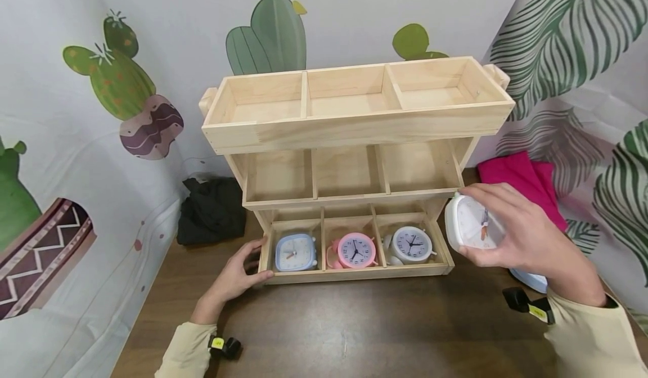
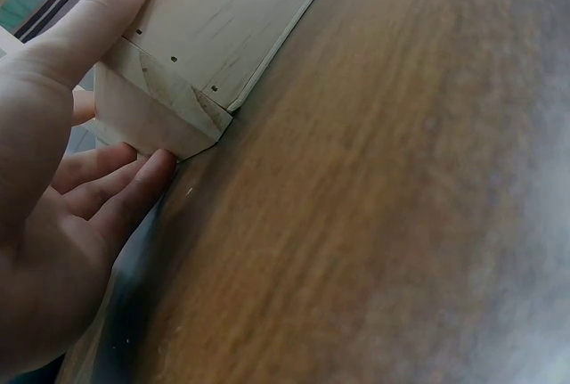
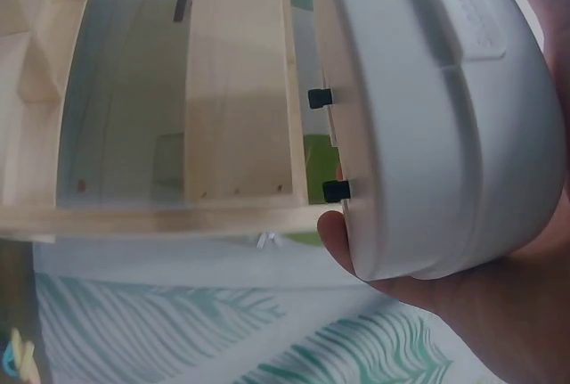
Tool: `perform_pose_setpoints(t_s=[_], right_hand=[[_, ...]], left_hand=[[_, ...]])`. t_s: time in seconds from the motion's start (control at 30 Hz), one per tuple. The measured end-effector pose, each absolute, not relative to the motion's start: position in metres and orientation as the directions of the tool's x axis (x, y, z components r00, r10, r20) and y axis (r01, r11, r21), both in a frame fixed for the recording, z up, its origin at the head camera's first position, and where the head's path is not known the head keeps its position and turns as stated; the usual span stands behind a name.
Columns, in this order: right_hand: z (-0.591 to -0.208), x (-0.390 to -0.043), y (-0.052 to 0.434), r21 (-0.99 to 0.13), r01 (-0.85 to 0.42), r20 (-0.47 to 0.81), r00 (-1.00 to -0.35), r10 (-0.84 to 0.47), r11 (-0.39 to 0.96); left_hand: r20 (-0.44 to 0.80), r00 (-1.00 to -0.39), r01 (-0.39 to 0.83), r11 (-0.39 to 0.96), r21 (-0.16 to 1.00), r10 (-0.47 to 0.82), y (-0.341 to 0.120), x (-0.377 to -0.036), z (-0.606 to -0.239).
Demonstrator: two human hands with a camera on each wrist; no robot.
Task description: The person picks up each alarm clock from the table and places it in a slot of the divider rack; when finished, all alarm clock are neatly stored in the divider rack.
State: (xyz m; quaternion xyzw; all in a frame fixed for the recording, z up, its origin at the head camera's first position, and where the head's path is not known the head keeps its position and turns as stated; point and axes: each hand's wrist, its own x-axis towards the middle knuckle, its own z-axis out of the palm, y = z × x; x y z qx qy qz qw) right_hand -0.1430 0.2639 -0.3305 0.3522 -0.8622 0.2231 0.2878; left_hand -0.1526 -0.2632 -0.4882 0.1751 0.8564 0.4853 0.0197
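A three-tier wooden shelf [image 1: 359, 133] stands on the table, each tier split into three compartments. My left hand [image 1: 238, 274] grips the front left corner of its bottom tier, thumb on the front board and fingers at the side. A white alarm clock [image 1: 473, 223] is in my right hand [image 1: 516, 232], held up beside the shelf's right end. The right wrist view shows the white back of the clock [image 3: 436, 126] with two black knobs. In the bottom tier lie a blue alarm clock [image 1: 295, 252] at left, a pink one [image 1: 356, 250] in the middle and another white one [image 1: 412, 244] at right.
A folded black cloth [image 1: 210, 212] lies left of the shelf, and a magenta cloth [image 1: 526, 184] to its right. Partly hidden under my right forearm is a light blue item [image 1: 529, 280]. Behind hangs a white backdrop [image 1: 354, 12] printed with cacti and leaves.
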Motion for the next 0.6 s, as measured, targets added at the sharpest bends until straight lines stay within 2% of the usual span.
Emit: perform_pose_setpoints(t_s=[0.27,0.47,0.6], right_hand=[[-0.32,-0.156,0.249,-0.164,-0.769,0.67,-0.547,-0.502,0.618],[-0.311,-0.165,0.243,-0.157,-0.775,0.661,-0.543,-0.518,0.612],[-0.309,-0.174,0.237,-0.135,-0.789,0.686,-0.51,-0.518,0.599]], left_hand=[[0.124,-0.938,0.272,0.469,0.84,0.323,-0.262,-0.152,-0.488],[0.122,-0.94,0.267,0.464,0.844,0.32,-0.263,-0.153,-0.487],[0.118,-0.94,0.264,0.464,0.846,0.321,-0.263,-0.153,-0.486]])
